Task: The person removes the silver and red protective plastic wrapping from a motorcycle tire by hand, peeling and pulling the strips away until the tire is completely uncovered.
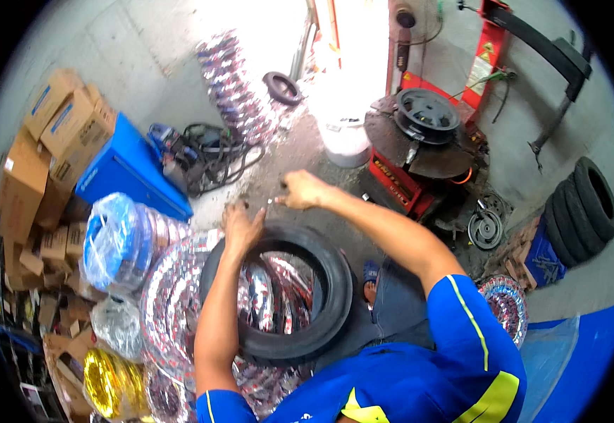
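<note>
A black tyre (335, 296) lies flat in front of me on a stack of tyres in shiny patterned wrapping (166, 285). My left forearm crosses the tyre, and my left hand (242, 227) is over its far left edge, with thumb and fingers apart. Beyond the tyre's far edge, my right hand (304, 190) is held up with its fingers curled together. A tiny whitish spot shows by those fingertips; whether the hand grips it is too small to tell.
A red tyre-changing machine (398, 187) with a wheel rim (428, 116) on top stands at the far right. Beside it is a white bucket (345, 141). Cardboard boxes (74, 134) and a blue cabinet (134, 169) stand left. Worn tyres (581, 201) are stacked right.
</note>
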Motion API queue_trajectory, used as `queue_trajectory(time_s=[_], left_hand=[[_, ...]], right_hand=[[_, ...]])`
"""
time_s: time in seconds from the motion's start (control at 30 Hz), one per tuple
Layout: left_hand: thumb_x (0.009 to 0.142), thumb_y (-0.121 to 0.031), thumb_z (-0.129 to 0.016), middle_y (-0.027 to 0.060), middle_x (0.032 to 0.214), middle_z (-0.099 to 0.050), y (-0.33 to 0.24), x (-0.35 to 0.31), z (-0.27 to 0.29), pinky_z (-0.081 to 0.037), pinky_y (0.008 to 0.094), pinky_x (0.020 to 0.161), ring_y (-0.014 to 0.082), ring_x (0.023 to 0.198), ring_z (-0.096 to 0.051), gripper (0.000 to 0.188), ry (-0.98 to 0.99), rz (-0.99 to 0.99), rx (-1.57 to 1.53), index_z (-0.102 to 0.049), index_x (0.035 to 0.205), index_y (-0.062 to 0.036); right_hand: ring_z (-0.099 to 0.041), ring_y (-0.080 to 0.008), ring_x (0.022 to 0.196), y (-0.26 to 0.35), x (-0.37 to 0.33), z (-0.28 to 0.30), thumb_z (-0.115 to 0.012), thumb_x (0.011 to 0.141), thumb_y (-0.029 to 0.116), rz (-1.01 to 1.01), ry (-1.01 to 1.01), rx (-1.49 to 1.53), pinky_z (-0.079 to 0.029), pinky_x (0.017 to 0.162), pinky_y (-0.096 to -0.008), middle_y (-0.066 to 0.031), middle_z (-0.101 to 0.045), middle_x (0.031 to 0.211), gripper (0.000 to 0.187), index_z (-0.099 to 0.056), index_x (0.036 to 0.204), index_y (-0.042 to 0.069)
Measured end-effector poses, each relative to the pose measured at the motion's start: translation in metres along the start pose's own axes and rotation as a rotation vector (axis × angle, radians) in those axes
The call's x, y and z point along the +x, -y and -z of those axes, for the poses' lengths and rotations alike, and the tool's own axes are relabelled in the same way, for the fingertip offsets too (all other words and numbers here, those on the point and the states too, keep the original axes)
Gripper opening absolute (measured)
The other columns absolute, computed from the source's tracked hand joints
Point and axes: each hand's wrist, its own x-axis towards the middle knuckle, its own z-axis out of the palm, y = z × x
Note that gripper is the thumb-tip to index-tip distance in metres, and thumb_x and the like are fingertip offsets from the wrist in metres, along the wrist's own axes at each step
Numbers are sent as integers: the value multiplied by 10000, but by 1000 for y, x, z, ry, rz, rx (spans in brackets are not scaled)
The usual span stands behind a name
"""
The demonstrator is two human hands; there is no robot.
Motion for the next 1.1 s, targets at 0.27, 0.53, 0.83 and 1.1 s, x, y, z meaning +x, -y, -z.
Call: queue_trajectory(time_s=[0.27, 0.53, 0.83, 1.1], left_hand=[[888, -565, -723, 343, 1451, -537, 19, 5, 7, -325, 681, 1152, 511, 1406, -461, 774, 525, 251, 9, -600, 1356, 39], [880, -609, -719, 292, 1427, -576, -1, 6, 21, -356, 644, 1132, 467, 1366, -504, 728, 618, 204, 28, -653, 1294, -13], [894, -544, -732, 310, 1510, -504, 20, -3, 22, -313, 634, 1189, 512, 1444, -418, 718, 604, 252, -9, -610, 1353, -5], [892, -546, -731, 281, 1384, -607, 10, -3, 23, -396, 608, 1129, 458, 1349, -526, 668, 553, 231, 49, -669, 1268, 2]], right_hand=[[-711, -387, 1003, 145, -112, 136, -808, 866, 335, 383, -32, -284, -551, 909, -482, -228, -735, 976, 387, -721, 1005, -15], [-638, -232, 658, 159, -199, 189, -686, 855, 340, 744, -452, 384, -500, 779, -399, -96, -678, 762, 311, -724, 875, 31], [-391, -169, 458, 85, -174, 144, -245, 1103, 631, 725, 119, 1708, -407, 1033, -481, -33, -493, 488, 770, -558, 617, 121], [-523, -174, 435, 115, -221, 188, -418, 1103, 350, 1212, 237, 1616, -524, 854, -458, -108, -595, 523, 595, -588, 601, 80]])
